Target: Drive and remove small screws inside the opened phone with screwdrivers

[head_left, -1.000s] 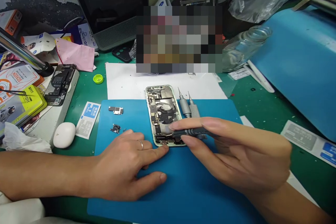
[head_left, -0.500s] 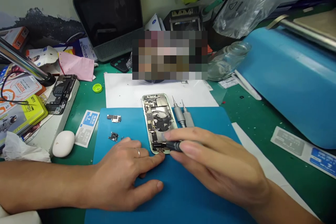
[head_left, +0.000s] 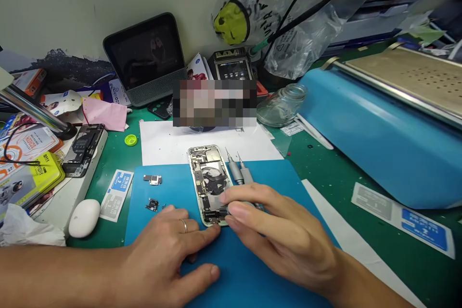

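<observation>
An opened smartphone (head_left: 210,187) with bare inner parts lies on a blue mat (head_left: 231,269). The index fingertip of my left hand (head_left: 176,245) rests at the phone's bottom edge; its thumb is spread and nothing is grasped. My right hand (head_left: 277,231) pinches a dark slim tool (head_left: 224,211) over the lower right of the phone. Most of the tool is hidden by the fingers, so its kind is unclear. Two grey screwdrivers (head_left: 235,171) lie beside the phone, their handles partly behind my right hand. Small phone parts (head_left: 153,180) sit on the mat to the left.
A white earbud case (head_left: 84,218) and another opened phone (head_left: 83,149) are on the left. Behind the mat lie white paper (head_left: 159,144) and a glass jar (head_left: 283,106). A screen device (head_left: 146,57) leans at the back. A blue-sided machine (head_left: 361,144) stands at right.
The view has tilted up, so things sit lower in the picture. My right hand still pinches the tool at the phone's lower end, and my left hand keeps its place at the bottom edge.
</observation>
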### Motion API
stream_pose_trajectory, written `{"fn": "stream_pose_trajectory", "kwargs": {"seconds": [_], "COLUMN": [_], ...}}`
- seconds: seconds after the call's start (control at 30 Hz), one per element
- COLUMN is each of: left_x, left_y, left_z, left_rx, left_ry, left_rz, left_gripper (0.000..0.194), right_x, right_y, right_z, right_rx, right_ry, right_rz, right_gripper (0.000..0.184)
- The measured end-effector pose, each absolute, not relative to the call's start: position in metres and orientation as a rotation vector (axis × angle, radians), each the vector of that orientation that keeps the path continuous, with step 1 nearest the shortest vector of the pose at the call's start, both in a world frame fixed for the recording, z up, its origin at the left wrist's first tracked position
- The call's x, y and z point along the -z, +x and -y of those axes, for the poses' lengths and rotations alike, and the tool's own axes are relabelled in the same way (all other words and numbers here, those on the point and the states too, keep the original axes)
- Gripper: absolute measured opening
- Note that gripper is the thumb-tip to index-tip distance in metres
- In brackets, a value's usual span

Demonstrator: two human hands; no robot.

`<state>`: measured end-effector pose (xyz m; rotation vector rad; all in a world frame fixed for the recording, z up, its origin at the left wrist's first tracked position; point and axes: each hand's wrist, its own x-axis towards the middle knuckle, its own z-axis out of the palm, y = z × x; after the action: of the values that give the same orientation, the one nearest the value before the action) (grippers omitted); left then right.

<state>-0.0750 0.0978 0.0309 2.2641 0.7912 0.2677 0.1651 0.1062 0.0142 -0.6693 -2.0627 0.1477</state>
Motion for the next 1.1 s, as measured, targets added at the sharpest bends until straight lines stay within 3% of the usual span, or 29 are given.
{"fn": "stream_pose_trajectory", "kwargs": {"seconds": [1.1], "left_x": [-0.0309], "left_y": [-0.0747], "left_z": [-0.0967], "left_rx": [-0.263], "left_ry": [2.297], "left_rz": [-0.806], "left_gripper": [0.038], "right_x": [-0.0149], "right_y": [0.1616], "right_z": [-0.1066], "right_rx": [-0.101], "right_ry": [-0.677], "right_rz": [2.058], "right_gripper": [0.032]}}
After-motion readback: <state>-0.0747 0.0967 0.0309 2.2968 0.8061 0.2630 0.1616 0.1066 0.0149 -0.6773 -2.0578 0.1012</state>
